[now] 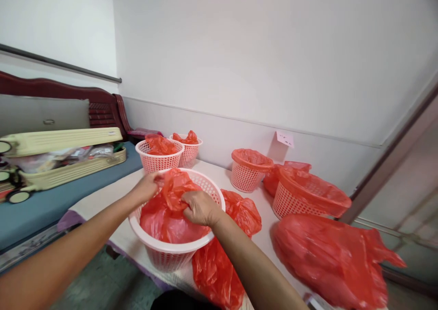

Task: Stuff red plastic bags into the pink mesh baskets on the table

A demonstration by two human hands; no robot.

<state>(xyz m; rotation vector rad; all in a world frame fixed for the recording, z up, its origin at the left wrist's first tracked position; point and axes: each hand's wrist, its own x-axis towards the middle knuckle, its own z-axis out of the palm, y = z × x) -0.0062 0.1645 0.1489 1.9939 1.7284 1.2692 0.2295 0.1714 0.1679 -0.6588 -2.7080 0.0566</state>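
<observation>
Two bare arms are nearest, the left arm (pixel 78 237) and the right arm (pixel 255 257), reaching over a front basket (pixel 171 246). Think of this pale pink basket as the middle of a clock, with 12 toward the wall (pixel 273 73). The red bag (pixel 159 221) is inside it, puffed up and bunched at the top. The right hand (pixel 202 208) is at 2 o'clock, its fingers curled tight around a bit of the red plastic. The left hand (pixel 148 188) is at 10 o'clock, with its fingertips at the edge of the bunched part. I can't tell if they pinch it or just touch it.

Two more baskets stand behind: the near one (pixel 159 163) at 11 o'clock, the far one (pixel 190 155) at 12. A lined basket (pixel 245 178) is at 2 and a wide basket (pixel 290 199) at 3. A crumpled red bag (pixel 219 273) lies at 5, a big fat bag (pixel 328 255) at 4.

The plastic looks thin, so a hard tug could rip it. A pull to one side could tip the front basket, and it sits near the edge of the table (pixel 109 193), so it could fall. The right arm passes close over the crumpled bag and might knock it.
</observation>
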